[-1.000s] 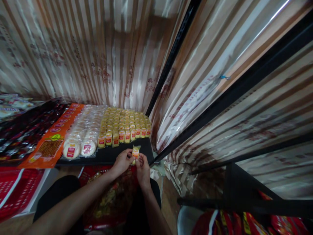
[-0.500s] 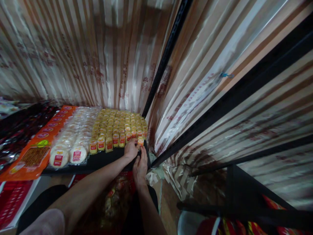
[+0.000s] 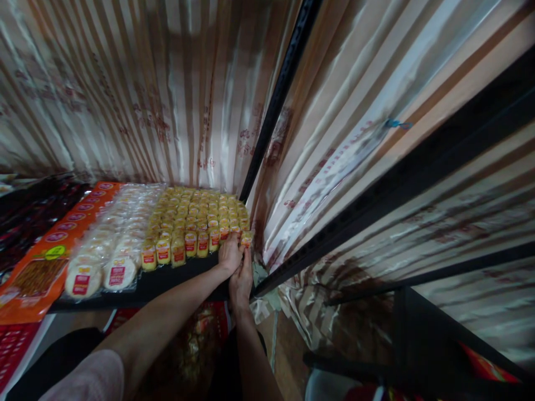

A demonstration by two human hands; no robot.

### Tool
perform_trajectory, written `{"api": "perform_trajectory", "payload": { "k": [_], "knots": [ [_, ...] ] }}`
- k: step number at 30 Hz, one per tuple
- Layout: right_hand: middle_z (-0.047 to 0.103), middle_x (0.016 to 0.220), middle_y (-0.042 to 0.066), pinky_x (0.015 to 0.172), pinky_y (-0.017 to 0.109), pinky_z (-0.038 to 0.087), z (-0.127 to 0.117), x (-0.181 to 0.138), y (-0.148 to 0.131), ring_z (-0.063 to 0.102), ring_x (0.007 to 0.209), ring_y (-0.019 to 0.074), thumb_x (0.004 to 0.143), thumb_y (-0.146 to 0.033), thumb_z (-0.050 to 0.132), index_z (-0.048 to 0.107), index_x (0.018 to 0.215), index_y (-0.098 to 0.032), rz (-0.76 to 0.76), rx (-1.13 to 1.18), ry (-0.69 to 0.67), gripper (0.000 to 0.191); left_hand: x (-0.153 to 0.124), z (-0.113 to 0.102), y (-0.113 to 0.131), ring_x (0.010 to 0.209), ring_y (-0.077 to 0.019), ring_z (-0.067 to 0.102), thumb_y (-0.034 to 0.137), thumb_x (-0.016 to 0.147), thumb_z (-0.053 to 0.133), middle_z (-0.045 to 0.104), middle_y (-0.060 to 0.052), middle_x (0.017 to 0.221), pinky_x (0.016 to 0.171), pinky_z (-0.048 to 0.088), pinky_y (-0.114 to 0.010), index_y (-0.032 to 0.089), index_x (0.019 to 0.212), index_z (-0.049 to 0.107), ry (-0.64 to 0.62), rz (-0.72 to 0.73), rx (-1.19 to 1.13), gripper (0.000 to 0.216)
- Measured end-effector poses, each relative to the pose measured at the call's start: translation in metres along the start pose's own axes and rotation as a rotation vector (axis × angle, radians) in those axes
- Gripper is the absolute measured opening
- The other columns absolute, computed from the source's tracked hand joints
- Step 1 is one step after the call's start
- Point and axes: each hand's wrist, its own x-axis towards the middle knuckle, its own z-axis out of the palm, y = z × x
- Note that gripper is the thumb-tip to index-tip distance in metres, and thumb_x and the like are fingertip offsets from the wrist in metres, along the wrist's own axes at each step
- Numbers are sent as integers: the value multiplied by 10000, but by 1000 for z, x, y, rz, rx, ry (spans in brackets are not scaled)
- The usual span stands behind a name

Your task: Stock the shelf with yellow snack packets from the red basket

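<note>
A small yellow wrapped cake (image 3: 246, 239) with a red-and-white label stands at the right end of the front row. My right hand (image 3: 241, 281) reaches up from below, its fingertips closed on the lower part of this cake. Just left of it, my left hand (image 3: 230, 256) is curled against the front of the row, close to the same cake. What its fingertips hold, if anything, is hidden. Many similar yellow wrapped cakes (image 3: 190, 243) stand in tight rows on the black shelf (image 3: 167, 281).
Left of the cakes lie rows of round white wrapped biscuits (image 3: 120, 273), orange snack bags (image 3: 33, 273) and dark shiny packets (image 3: 45, 206). Black metal posts (image 3: 278, 106) rise at the shelf's right corner before a striped curtain (image 3: 188, 94). A red crate (image 3: 16, 345) sits lower left.
The view has shifted slightly, so the shelf goods sit farther left. The end cake and both hands have moved right along the row, with the cake closer to the shelf's right end.
</note>
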Motion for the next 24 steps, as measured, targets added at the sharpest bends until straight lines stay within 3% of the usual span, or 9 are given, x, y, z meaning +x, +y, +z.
{"api": "perform_trajectory", "payload": {
  "k": [7,11,15,24],
  "knots": [
    [430,1346,199,1062,409,295,0,4,2,394,1261,221,846,-279,340,370,1324,-30,11,26,-15,541,0,7,-4,933,-178,543,140,773,548,548,-73,991,831,446,-328,161,1003,514,72,64,-20,233],
    [424,1356,177,1049,412,312,0,5,1,390,1263,218,848,-260,329,363,1337,-63,-5,2,-5,529,-2,6,-7,910,-176,534,132,772,540,528,-72,976,805,463,-322,153,1004,507,114,83,-67,236],
    [433,1354,159,1048,406,312,2,7,3,389,1264,213,837,-209,304,372,1338,-83,-20,-26,-11,521,-2,6,-15,856,-154,538,110,782,507,550,-40,895,794,469,-303,175,878,546,107,146,-93,122],
    [464,1327,150,1036,423,336,12,5,13,393,1254,199,763,-93,303,423,1296,-99,-81,-145,18,546,-2,1,-24,885,-161,567,138,830,445,592,-66,964,840,470,-318,163,973,595,58,152,-75,209]
  ]
}}
